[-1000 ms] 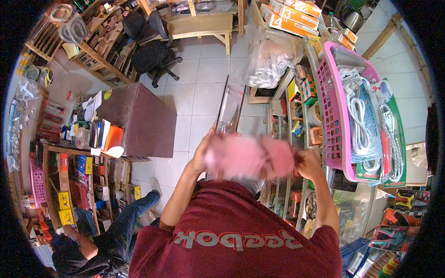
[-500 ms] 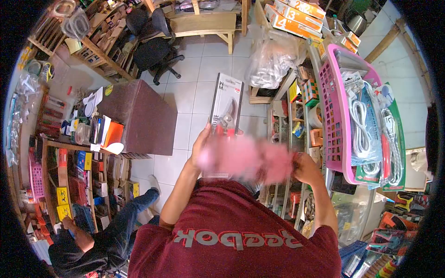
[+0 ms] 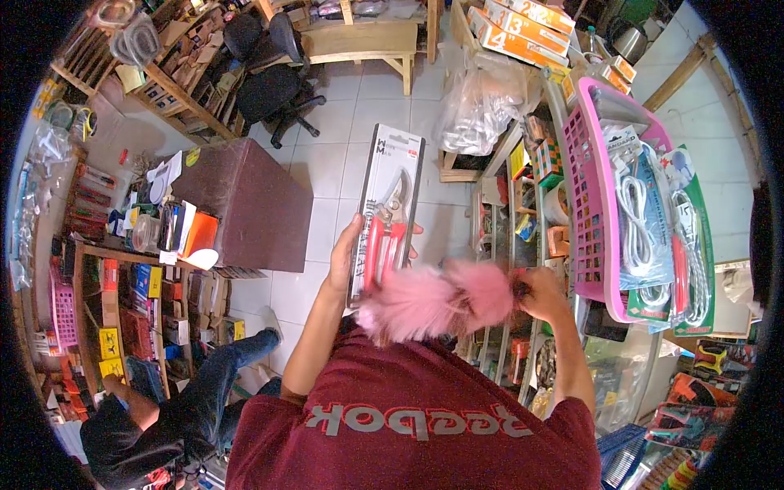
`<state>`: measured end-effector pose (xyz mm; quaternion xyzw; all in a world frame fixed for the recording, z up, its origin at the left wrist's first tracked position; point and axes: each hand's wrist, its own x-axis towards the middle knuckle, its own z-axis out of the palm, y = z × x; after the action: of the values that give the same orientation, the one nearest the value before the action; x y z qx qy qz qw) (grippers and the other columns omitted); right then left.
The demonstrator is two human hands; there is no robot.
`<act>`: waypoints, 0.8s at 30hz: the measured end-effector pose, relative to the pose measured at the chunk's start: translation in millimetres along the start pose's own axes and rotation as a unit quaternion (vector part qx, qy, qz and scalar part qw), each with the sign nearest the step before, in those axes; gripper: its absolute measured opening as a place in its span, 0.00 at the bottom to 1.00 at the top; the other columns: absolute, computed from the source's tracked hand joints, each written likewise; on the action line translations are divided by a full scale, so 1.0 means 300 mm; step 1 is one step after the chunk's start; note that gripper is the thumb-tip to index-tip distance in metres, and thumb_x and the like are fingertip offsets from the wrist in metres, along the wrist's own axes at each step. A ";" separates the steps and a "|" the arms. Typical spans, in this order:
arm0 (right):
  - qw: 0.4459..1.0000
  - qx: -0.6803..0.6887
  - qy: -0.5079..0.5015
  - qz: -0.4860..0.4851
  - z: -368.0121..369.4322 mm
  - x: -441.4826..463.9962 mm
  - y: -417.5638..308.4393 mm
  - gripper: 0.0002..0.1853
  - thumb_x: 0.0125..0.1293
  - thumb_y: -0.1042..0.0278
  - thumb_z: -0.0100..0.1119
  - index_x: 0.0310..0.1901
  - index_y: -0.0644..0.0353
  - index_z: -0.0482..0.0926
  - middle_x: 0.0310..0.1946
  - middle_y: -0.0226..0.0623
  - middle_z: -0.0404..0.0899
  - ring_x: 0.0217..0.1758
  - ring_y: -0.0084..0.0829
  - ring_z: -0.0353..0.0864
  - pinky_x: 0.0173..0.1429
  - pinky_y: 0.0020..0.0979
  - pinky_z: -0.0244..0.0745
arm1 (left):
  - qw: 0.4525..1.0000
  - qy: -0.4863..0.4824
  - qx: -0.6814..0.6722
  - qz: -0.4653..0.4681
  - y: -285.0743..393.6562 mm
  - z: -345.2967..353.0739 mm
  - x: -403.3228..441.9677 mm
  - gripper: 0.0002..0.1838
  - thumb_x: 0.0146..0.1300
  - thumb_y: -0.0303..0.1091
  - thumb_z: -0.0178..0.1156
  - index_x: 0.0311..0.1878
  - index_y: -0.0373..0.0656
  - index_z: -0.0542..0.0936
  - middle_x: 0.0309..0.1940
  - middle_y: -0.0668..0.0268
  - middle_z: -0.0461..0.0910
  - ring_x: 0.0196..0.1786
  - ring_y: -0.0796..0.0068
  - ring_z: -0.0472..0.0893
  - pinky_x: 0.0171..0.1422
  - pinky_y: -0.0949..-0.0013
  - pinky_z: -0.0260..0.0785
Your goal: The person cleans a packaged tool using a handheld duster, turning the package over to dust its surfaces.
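Observation:
My left hand (image 3: 346,255) grips a carded pack of pruning shears (image 3: 389,220) with red handles and metal blades, tilted slightly over the floor. Its fingertips show past the pack's right edge. A fluffy pink feather duster (image 3: 437,300) is held by its dark handle end in my right hand (image 3: 541,295), which is closed. The feathers lie across the lower part of the pack and hide its bottom right corner. Both hands are in front of my maroon shirt.
On the right stands a pink basket (image 3: 594,204) with packed white cords (image 3: 635,220), above shelves of goods. A brown cabinet (image 3: 253,204) and a black office chair (image 3: 273,94) are to the left. A person (image 3: 155,433) in dark clothes is at the lower left shelves.
The feather duster has moved lower on the pack and is less blurred, so the red handles now show. The pack has shifted slightly left. The person's arm at lower left has moved a little.

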<state>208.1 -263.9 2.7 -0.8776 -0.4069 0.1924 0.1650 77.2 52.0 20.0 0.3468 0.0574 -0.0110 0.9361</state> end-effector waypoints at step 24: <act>0.990 0.072 0.018 0.119 -0.025 0.012 -0.026 0.08 0.51 0.67 0.58 0.32 0.59 0.82 0.28 0.49 0.80 0.34 0.51 0.81 0.40 0.46 0.75 | 0.983 0.172 0.068 -0.005 -0.030 -0.062 -0.025 0.34 0.69 0.56 0.37 0.65 0.34 0.62 0.55 0.43 0.73 0.48 0.58 0.79 0.54 0.56 0.74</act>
<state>208.8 -257.3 12.1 -0.9091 -0.2817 0.2231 0.2108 67.4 57.2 0.9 0.4063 0.2188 0.0402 0.8862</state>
